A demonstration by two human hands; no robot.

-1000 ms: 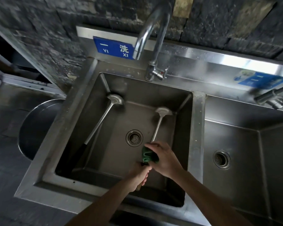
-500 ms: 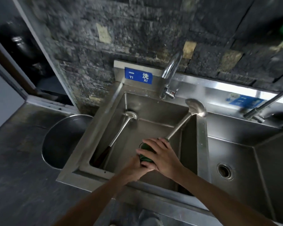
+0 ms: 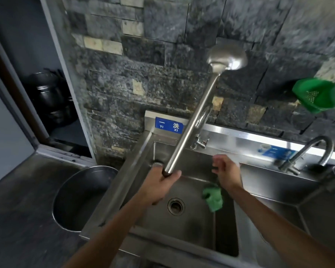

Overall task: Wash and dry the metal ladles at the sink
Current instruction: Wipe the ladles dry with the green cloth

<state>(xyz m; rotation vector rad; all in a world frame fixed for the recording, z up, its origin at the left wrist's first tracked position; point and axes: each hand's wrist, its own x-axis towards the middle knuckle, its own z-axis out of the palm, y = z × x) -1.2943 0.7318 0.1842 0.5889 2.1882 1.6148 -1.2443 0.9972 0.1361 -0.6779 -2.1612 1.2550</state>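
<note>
Ladle [image 3: 193, 120] raised over sink, handle end in left hand [image 3: 159, 182] grip

Brushed metal ladle [image 3: 195, 115], dull steel sink [image 3: 184, 225], green cloth [image 3: 213, 198], rough stone wall [image 3: 162, 60]

A blue sign [image 3: 169, 126] on the sink's steel backsplash [image 3: 240, 136] reads "一 洗" in white, with "YI XI" below. A second blue label [image 3: 277, 152] farther right on the backsplash is too blurred to read.

Ladle [image 3: 193, 120] grip inside left hand [image 3: 159, 182]; second ladle mostly hidden.
</note>
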